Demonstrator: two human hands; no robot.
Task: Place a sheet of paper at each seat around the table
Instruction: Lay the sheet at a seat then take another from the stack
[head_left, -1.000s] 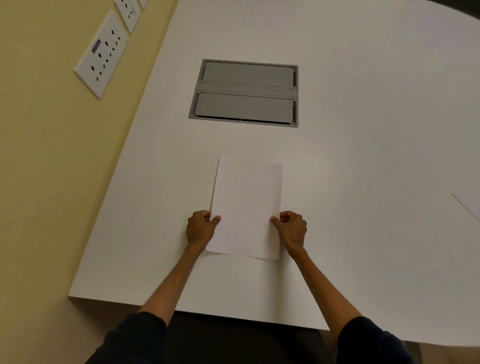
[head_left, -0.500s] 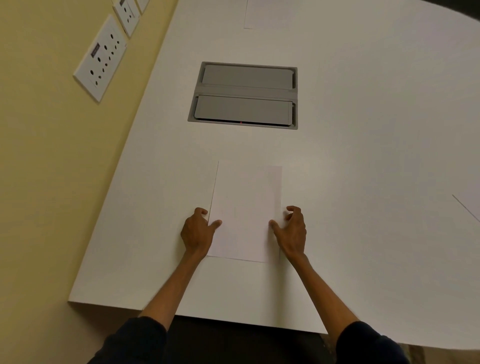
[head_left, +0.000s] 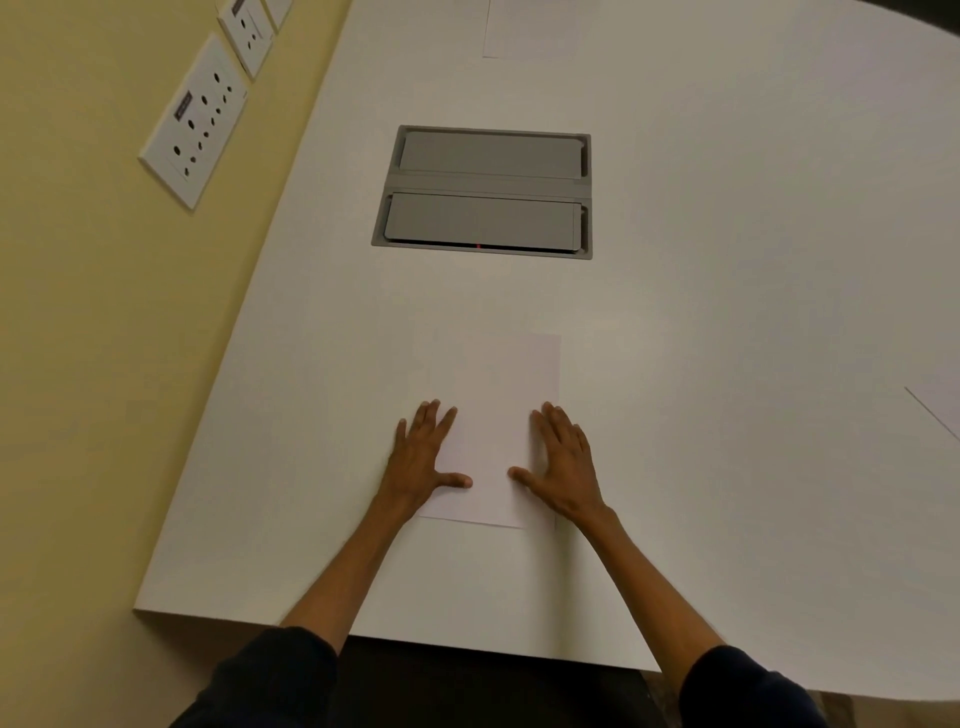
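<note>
Head | L hand (head_left: 422, 460), R hand (head_left: 563, 465) uncurled, flat on sheet (head_left: 493, 395) | no longer pinching

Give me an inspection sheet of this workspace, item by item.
Surface: white table, grey cable hatch set into it, flaps down.
Job's things: sheet of paper flat at the near seat; second sheet at the far edge; third sheet partly in view at right.
Clutter: nothing seen.
Grippers: left hand and right hand flat, fingers straight, on the near sheet's sides.
Cables: nothing seen.
Surroundings: yellow wall with socket plates.
</note>
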